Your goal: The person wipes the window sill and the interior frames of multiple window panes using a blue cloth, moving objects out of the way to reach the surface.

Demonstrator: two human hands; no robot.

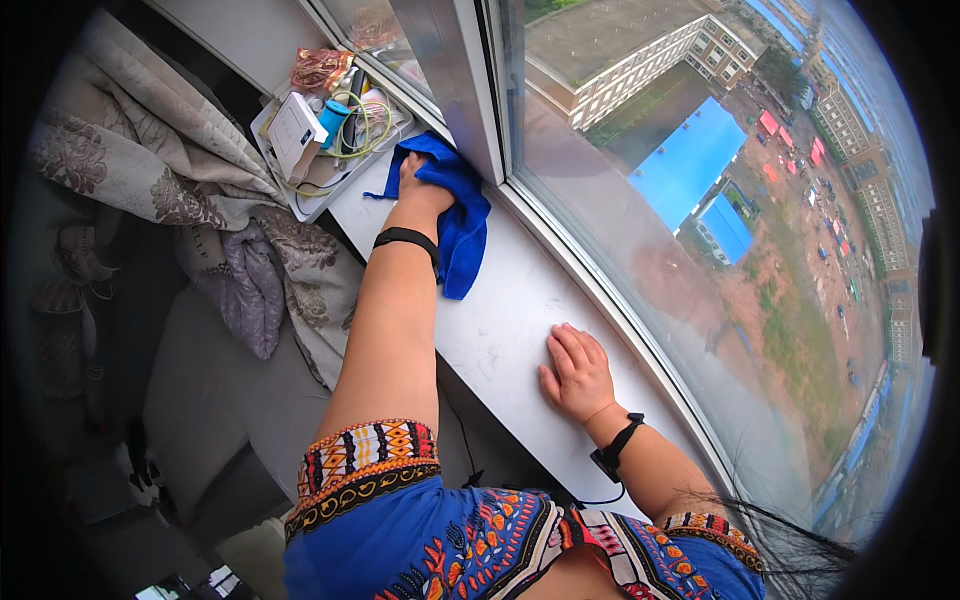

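My left hand (422, 187) reaches to the far end of the white windowsill (490, 330) and presses on a bright blue cloth (463, 245). Folds of the cloth bunch around the fingers, partly hiding them, and a loose part trails toward me along the sill. Nearer to me, my right hand (581, 375) lies palm down on the sill by the window frame, fingers stretched out, holding nothing. Each wrist wears a black band.
Just past the cloth stands a white tray (312, 208) with a white box (297, 135), a blue roll (333, 120) and tangled cables. Patterned curtains (185, 165) hang at left beside a grey quilted bundle (245, 290). The window pane (640, 260) borders the sill at right.
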